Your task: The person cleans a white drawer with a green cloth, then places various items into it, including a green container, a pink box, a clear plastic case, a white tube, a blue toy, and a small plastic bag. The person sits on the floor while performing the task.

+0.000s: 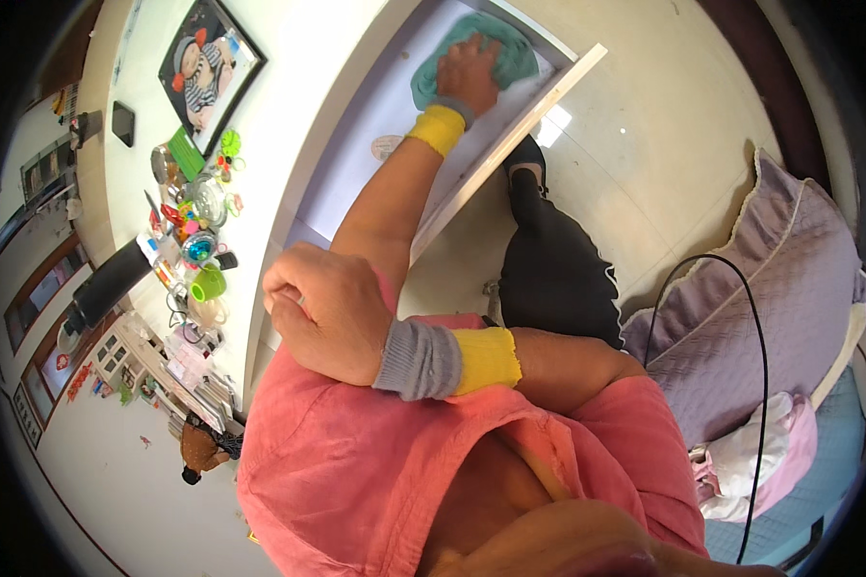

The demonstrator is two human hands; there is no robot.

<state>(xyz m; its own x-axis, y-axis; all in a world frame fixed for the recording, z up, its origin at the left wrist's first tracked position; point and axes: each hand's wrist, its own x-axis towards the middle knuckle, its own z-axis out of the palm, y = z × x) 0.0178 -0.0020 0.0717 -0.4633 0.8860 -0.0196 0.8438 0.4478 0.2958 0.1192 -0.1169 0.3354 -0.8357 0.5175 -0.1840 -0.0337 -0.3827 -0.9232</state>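
Note:
My left hand [469,76], in a grey and yellow cuff, lies over a bunched green cloth [519,61] at the far end of an open drawer [353,115]. The fingers press down on the cloth and look slightly blurred. A round sticker [386,148] bearing print is on the drawer's pale floor, beside my left forearm. My right hand [332,317] crosses in front of my chest, at the upper part of my left arm. Its fingers are loosely curled, and I see nothing in them; the palm is hidden.
A white tabletop [281,43] bears a framed picture [202,79], a phone [123,122], glass jars, a lime-green cup [209,283] and small items. The drawer's bare wooden edge [505,151] juts out near my leg. A quilted bed cover [758,303] and black cable [761,404] lie right. Another person [206,443] is far left.

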